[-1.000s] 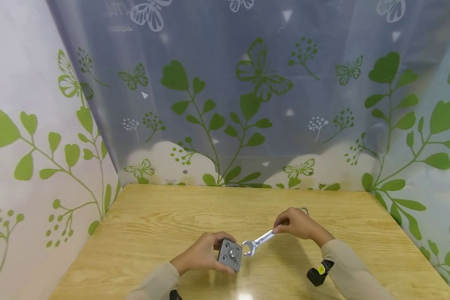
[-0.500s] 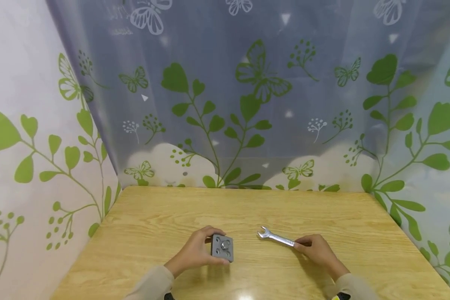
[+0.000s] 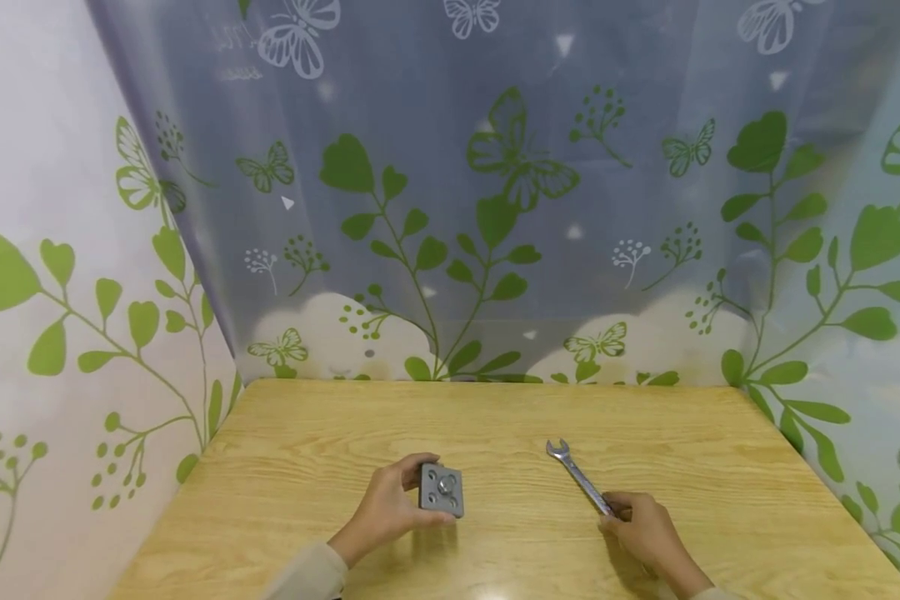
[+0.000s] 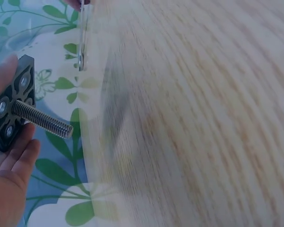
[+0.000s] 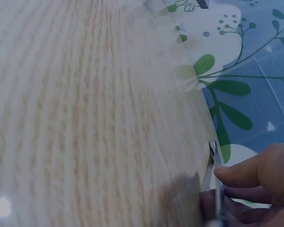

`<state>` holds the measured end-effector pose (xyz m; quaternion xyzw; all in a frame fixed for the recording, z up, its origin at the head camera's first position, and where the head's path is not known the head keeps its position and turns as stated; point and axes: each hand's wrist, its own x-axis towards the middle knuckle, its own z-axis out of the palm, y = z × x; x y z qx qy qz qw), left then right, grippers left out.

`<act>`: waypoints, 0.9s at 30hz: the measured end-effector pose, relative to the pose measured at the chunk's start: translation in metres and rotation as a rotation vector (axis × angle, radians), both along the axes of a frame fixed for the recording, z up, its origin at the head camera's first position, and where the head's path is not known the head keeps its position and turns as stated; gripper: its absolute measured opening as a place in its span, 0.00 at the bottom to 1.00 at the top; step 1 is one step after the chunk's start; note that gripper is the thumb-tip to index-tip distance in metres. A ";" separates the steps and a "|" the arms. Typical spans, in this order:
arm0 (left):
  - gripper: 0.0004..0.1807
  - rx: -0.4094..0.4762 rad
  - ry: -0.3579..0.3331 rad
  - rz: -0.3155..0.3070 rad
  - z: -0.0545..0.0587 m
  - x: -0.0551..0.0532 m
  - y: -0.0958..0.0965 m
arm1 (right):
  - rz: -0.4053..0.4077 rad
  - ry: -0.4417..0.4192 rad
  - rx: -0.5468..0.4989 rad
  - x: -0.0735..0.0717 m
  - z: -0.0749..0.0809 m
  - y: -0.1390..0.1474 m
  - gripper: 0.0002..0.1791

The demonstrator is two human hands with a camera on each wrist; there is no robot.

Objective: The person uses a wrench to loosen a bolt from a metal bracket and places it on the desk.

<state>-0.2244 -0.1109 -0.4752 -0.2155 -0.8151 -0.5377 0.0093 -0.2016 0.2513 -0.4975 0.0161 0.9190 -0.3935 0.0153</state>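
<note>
My left hand [image 3: 390,500] grips a square grey plate [image 3: 433,497] by its top and bottom edges, with holes near its corners and a bolt head [image 3: 446,485] at the centre. From the plate's back a threaded bolt shank [image 4: 42,119] sticks out, as the left wrist view shows. My right hand [image 3: 645,525] holds a silver wrench [image 3: 581,479] near one end between thumb and fingers. Its open-ended jaw points away from me, up and to the left. In the right wrist view the wrench [image 5: 217,165] appears nearly edge-on beside the thumb.
A wooden table [image 3: 330,425] lies under both hands. Behind it hangs a blue-grey curtain [image 3: 420,208] printed with leaves and butterflies, and similar pale sheets [image 3: 82,250] close off the left and right sides.
The wrench has moved from beside the plate off to the right, and its open end has swung to point away from me. My left hand has shifted the plate a little left and away.
</note>
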 end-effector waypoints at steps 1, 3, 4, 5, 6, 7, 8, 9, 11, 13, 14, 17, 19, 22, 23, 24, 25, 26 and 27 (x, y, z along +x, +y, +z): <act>0.42 0.005 -0.003 0.005 0.000 0.000 0.000 | 0.001 0.005 0.001 0.001 0.000 -0.001 0.20; 0.42 0.010 -0.006 0.014 0.000 0.000 0.000 | 0.006 0.019 0.012 0.001 0.001 -0.002 0.19; 0.42 0.010 -0.007 0.019 0.000 0.000 0.000 | 0.005 0.025 0.023 0.001 0.002 -0.003 0.19; 0.42 0.011 -0.006 0.024 0.000 0.000 0.000 | 0.002 0.031 0.029 0.001 0.002 -0.004 0.19; 0.42 0.011 -0.005 0.028 0.000 -0.001 0.000 | 0.004 0.035 0.036 0.001 0.003 -0.004 0.19; 0.42 0.012 -0.005 0.032 0.000 -0.001 0.000 | 0.009 0.038 0.042 0.000 0.003 -0.005 0.19; 0.42 0.014 -0.005 0.034 0.000 -0.001 0.000 | 0.011 0.040 0.047 0.001 0.003 -0.006 0.19; 0.42 0.014 -0.005 0.037 0.000 -0.001 0.000 | 0.010 0.042 0.050 0.001 0.004 -0.007 0.19; 0.42 0.019 -0.005 0.039 0.000 0.000 -0.001 | 0.009 0.047 0.063 0.001 0.004 -0.008 0.19; 0.42 0.023 -0.004 0.041 0.000 0.000 0.000 | 0.009 0.052 0.077 0.002 0.004 -0.008 0.18; 0.42 0.023 -0.001 0.043 0.000 0.000 0.000 | 0.008 0.056 0.084 0.002 0.003 -0.008 0.17; 0.42 0.023 0.005 0.051 0.000 0.001 0.001 | 0.015 0.062 0.096 0.002 0.004 -0.008 0.16; 0.42 0.028 0.012 0.049 -0.001 0.001 0.001 | 0.018 0.062 0.100 0.002 0.004 -0.008 0.16; 0.42 0.027 0.026 0.045 -0.003 0.000 0.003 | 0.022 0.075 0.113 0.002 0.006 -0.009 0.15; 0.42 0.027 0.029 0.043 -0.003 0.000 0.003 | 0.023 0.081 0.122 0.003 0.008 -0.010 0.15; 0.42 0.023 0.034 0.041 -0.003 -0.001 0.003 | 0.027 0.091 0.133 0.003 0.009 -0.011 0.15; 0.42 0.019 0.036 0.039 -0.003 -0.001 0.003 | 0.033 0.108 0.144 0.004 0.011 -0.013 0.15; 0.41 0.012 0.036 0.037 -0.004 -0.001 0.003 | 0.039 0.127 0.152 0.004 0.013 -0.015 0.15; 0.41 0.010 0.030 0.032 -0.004 -0.001 0.003 | 0.040 0.144 0.153 0.004 0.014 -0.019 0.14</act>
